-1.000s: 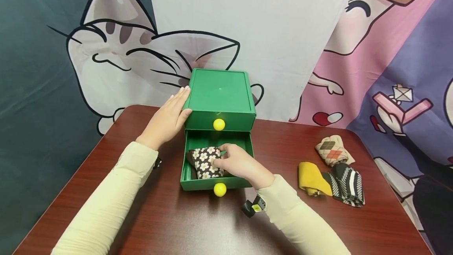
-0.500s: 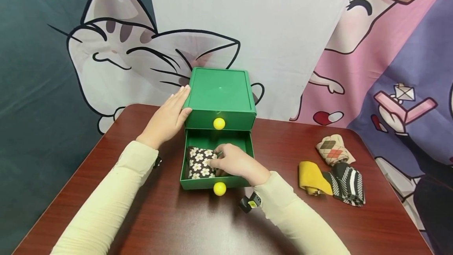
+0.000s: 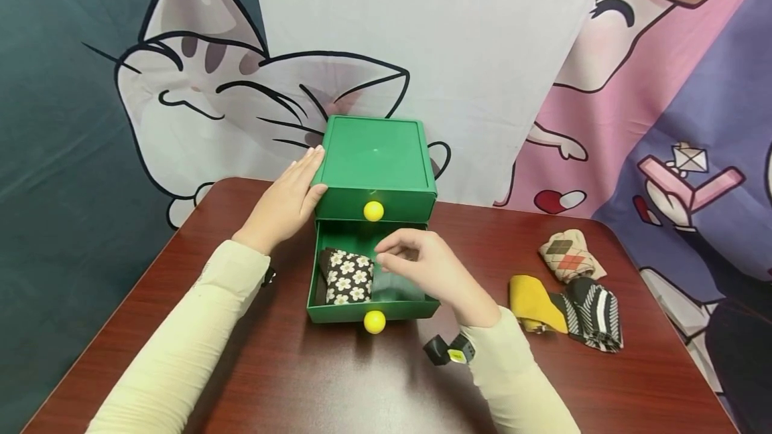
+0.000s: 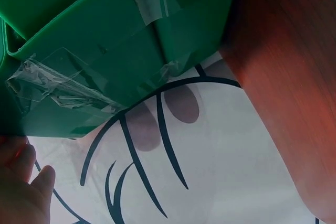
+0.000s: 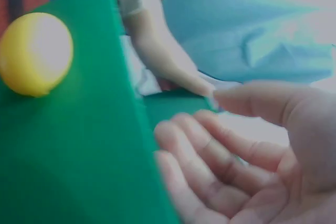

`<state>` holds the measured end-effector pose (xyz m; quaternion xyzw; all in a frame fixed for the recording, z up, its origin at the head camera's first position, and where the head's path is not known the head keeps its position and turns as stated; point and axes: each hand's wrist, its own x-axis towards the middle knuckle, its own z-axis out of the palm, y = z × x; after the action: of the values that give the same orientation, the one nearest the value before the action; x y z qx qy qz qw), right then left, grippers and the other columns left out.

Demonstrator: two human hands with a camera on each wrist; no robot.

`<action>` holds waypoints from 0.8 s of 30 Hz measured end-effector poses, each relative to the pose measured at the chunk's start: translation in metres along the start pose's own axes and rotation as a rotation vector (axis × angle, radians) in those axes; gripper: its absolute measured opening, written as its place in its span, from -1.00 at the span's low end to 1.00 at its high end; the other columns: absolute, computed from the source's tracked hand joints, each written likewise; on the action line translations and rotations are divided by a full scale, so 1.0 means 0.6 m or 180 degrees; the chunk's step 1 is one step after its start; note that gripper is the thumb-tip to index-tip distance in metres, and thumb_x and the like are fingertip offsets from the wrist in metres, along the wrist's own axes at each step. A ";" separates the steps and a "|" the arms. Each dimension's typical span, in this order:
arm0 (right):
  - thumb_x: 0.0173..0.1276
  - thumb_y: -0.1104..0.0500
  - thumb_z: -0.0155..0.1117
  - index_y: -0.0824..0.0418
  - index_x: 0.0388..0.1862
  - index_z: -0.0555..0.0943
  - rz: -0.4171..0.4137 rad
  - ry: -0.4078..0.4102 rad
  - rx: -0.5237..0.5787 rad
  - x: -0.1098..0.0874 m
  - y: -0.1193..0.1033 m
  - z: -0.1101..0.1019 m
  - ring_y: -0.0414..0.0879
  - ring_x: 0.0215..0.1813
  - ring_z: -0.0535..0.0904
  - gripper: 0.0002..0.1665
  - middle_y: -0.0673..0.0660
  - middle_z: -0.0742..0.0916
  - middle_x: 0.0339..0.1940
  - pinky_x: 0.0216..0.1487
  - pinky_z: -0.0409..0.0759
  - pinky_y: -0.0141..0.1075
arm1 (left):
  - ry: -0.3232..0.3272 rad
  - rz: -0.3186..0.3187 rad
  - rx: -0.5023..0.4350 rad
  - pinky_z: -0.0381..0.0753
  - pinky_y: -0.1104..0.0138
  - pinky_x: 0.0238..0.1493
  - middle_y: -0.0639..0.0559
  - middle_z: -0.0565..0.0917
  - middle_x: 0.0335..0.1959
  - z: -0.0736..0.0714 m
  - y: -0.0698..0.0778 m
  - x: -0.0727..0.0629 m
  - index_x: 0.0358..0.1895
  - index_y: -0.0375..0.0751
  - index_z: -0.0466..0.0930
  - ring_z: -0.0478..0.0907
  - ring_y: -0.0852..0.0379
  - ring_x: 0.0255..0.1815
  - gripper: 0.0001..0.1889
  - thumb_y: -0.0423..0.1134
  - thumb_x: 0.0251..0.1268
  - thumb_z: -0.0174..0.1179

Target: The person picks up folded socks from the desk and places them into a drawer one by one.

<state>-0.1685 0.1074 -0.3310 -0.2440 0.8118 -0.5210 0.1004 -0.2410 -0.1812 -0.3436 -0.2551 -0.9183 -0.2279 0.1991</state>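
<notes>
A small green drawer box (image 3: pixel 375 153) stands on the table with its lower drawer (image 3: pixel 338 314) pulled out. My left hand (image 3: pixel 283 203) lies flat along the box's left side, fingers straight; its fingertips (image 4: pixel 44 179) show at the edge of the left wrist view. A folded black sock with white flowers (image 3: pixel 350 278) sits in the left part of the drawer. To its right lies a grey-green folded cloth (image 3: pixel 398 288), partly under my right hand (image 3: pixel 431 270). That hand hovers over the drawer with loosely bent fingers; the right wrist view shows nothing in its palm.
On the table's right lie a beige argyle sock (image 3: pixel 569 256), a yellow sock (image 3: pixel 533 303) and a black-and-white striped sock (image 3: pixel 594 313). Yellow ball knobs (image 3: pixel 374 321) stick out from both drawer fronts. A printed curtain (image 3: pixel 470 52) hangs behind the table.
My right hand has let go of the flowered sock and risen up and to the right, uncovering the grey-green cloth. The sock lies in the drawer's left part. My left hand has not moved.
</notes>
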 end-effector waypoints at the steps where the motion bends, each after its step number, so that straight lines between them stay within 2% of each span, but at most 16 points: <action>1: 0.40 0.21 0.38 0.21 -0.08 0.74 -0.0074 0.0047 0.0007 -0.008 -0.002 -0.007 0.14 -0.19 0.74 -0.83 0.11 0.78 -0.26 -0.15 0.71 -0.28 | 0.0003 0.0002 -0.0002 -0.08 0.10 0.64 -0.21 0.12 0.62 0.000 0.000 0.000 0.61 -0.34 0.01 0.02 -0.12 0.64 -0.34 0.00 0.69 -0.17; 7: 0.42 0.22 0.38 0.19 -0.07 0.73 -0.0353 0.0623 -0.0187 -0.059 0.007 -0.052 0.00 -0.22 0.76 -0.85 0.09 0.79 -0.24 -0.20 0.70 -0.36 | 0.0002 0.0006 -0.0010 -0.09 0.11 0.64 -0.20 0.12 0.62 0.001 0.002 0.001 0.62 -0.33 0.00 -0.01 -0.07 0.64 -0.30 0.09 0.68 -0.25; 10: 0.41 0.24 0.38 0.16 -0.08 0.74 -0.0497 0.0976 -0.0549 -0.085 0.022 -0.075 -0.11 -0.25 0.74 -0.86 0.03 0.80 -0.25 -0.20 0.69 -0.43 | -0.0005 0.0004 -0.0013 -0.09 0.11 0.64 -0.19 0.12 0.62 0.002 0.002 0.001 0.62 -0.32 0.00 -0.01 -0.07 0.65 -0.31 0.09 0.68 -0.23; 14: 0.40 0.23 0.40 0.07 -0.08 0.75 -0.0484 0.1391 -0.1039 -0.115 0.043 -0.105 -0.25 -0.30 0.69 -0.85 -0.04 0.79 -0.29 -0.25 0.61 -0.52 | -0.0002 0.0002 -0.0001 -0.08 0.11 0.64 -0.17 0.12 0.62 0.003 0.003 0.001 0.62 -0.30 0.01 0.00 -0.05 0.64 -0.32 0.07 0.68 -0.20; 18: 0.41 0.22 0.39 0.13 -0.08 0.74 -0.0252 0.1685 -0.1237 -0.141 0.064 -0.132 -0.29 -0.32 0.67 -0.86 0.03 0.78 -0.33 -0.27 0.56 -0.58 | 0.0001 0.0010 -0.0008 -0.07 0.10 0.64 -0.18 0.13 0.62 0.004 0.004 0.001 0.62 -0.30 0.01 0.00 -0.06 0.64 -0.32 0.06 0.68 -0.18; 21: 0.45 0.14 0.35 0.16 -0.05 0.73 0.0115 0.1797 -0.1528 -0.158 0.080 -0.152 -0.31 -0.27 0.65 -0.82 0.07 0.80 -0.26 -0.23 0.53 -0.56 | 0.0003 0.0029 -0.0012 -0.08 0.09 0.64 -0.18 0.12 0.62 0.004 0.004 0.002 0.62 -0.30 0.01 0.00 -0.06 0.64 -0.32 0.05 0.68 -0.18; 24: 0.50 0.04 0.28 0.22 0.01 0.71 0.0522 0.1783 -0.1787 -0.172 0.095 -0.173 -0.10 -0.15 0.68 -0.70 0.18 0.79 -0.15 -0.11 0.60 -0.31 | -0.0006 0.0035 -0.0005 -0.07 0.09 0.64 -0.17 0.12 0.62 0.003 0.003 0.003 0.62 -0.30 0.01 0.00 -0.06 0.64 -0.32 0.05 0.68 -0.17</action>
<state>-0.1399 0.2610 -0.3460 -0.0450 0.9352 -0.3156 -0.1539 -0.2417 -0.1781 -0.3437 -0.2605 -0.9169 -0.2272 0.1993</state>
